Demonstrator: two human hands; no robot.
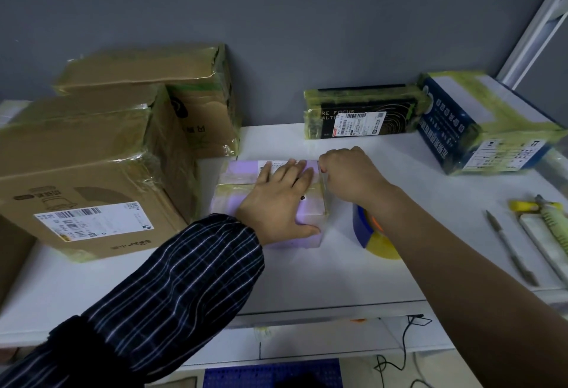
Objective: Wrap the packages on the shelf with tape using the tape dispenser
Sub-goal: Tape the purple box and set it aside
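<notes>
1. Lilac package: at the centre of the white shelf, with yellowish tape bands already across its top. Your left hand lies flat on it, fingers straight and spread, thumb down the near side, gripping nothing. Risk: if you ease the pressure, the light box may slide or turn under the pull of the tape.
2. Tape strip: runs down the package's 3 o'clock edge. Your right hand sits at the far right corner, fingers curled, seemingly pinching the strip's end. The contact itself is hidden. Risk: a slack or skewed pull wrinkles the strip or folds it onto itself.
3. Tape dispenser: blue with a yellow roll, at 4 o'clock of the package, under your right forearm. Risk: the forearm may knock it. Whether the strip joins the roll cannot be told.
4. Shipping label: at the package's 12 o'clock edge, partly under your left fingertips. Risk: creased tape over the barcode spoils scanning.
5. Cardboard boxes: at 9 o'clock, just beside the package. Risk: a corner catches when you turn the package.
</notes>
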